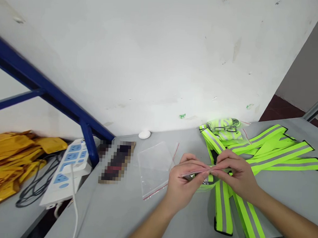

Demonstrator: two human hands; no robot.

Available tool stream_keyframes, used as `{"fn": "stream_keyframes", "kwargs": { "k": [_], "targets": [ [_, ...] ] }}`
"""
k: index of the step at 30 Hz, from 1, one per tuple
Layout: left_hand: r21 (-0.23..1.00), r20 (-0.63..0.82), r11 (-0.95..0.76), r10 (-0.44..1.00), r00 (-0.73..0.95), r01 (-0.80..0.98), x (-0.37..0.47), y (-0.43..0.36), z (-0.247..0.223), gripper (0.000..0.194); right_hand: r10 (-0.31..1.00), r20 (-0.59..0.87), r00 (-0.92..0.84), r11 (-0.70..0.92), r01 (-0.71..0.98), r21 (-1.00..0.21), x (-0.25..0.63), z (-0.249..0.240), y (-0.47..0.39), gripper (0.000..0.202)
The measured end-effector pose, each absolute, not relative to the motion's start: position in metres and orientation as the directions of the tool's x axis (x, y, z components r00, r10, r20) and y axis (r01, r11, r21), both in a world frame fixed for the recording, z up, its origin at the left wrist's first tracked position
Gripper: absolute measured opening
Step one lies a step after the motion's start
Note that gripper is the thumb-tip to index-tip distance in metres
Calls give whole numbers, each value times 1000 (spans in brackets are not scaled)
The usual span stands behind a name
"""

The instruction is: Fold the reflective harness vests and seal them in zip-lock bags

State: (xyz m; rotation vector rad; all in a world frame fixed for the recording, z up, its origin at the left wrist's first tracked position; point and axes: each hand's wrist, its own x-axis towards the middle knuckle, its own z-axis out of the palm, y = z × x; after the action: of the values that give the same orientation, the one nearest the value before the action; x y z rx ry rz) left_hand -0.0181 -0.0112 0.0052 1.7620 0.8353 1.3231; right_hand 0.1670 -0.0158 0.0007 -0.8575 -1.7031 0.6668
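Both the left hand (184,184) and the right hand (234,176) pinch the pale red seal of a clear plastic bag (204,188), thumbs pressed to fingers, the fingertips of the two close together. The bag hangs just below them, its thin film glossy around something neon yellow-green. Under and beside the right hand, flat straps (223,207) of the same bright color sprawl over the smooth gray surface (116,216), with silver-gray stripes down their middles and black binding at their ends. Beyond the right hand, filled packets (225,127) lie piled, bulging with folded neon material behind shiny film. Just left of the left hand, flat transparent sleeves (153,168) with thin red lines overlap. Farther past that hand, a smooth white rounded object (144,134) sits by the scuffed white wall (151,61). Well left of the left hand are a boxy white power strip (71,164) with blue panels, looped dark cable (35,187), wrinkled yellow envelopes (10,164) and a blue metal frame (56,95).
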Motion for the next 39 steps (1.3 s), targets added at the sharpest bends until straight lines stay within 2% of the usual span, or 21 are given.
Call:
{"fn": "stream_keyframes", "kwargs": {
  "k": [8, 13, 17, 23, 31, 39],
  "targets": [
    [867, 472, -496, 852, 225, 58, -17, -10, 3, 4, 799, 576, -171, 601, 240, -762, 165, 3, -17, 6],
    [899, 432, -435, 865, 254, -46, -16, -17, -4, 20, 745, 642, -183, 666, 256, -701, 165, 2, -16, 13],
    [867, 490, -497, 842, 225, -25, -14, -19, -10, 10, 714, 679, -171, 699, 243, -673, 162, 2, -18, 12],
    [815, 537, -570, 809, 237, 99, -18, -14, -2, 12, 775, 615, -143, 631, 210, -747, 162, 5, -19, 8],
    [858, 489, -507, 856, 169, 81, -21, -15, 4, 21, 803, 568, -182, 596, 217, -773, 170, 4, -13, 4],
    [878, 459, -466, 884, 85, 108, -27, -7, 2, 23, 856, 478, -199, 517, 293, -804, 186, 4, -6, 17]
  ]
}}
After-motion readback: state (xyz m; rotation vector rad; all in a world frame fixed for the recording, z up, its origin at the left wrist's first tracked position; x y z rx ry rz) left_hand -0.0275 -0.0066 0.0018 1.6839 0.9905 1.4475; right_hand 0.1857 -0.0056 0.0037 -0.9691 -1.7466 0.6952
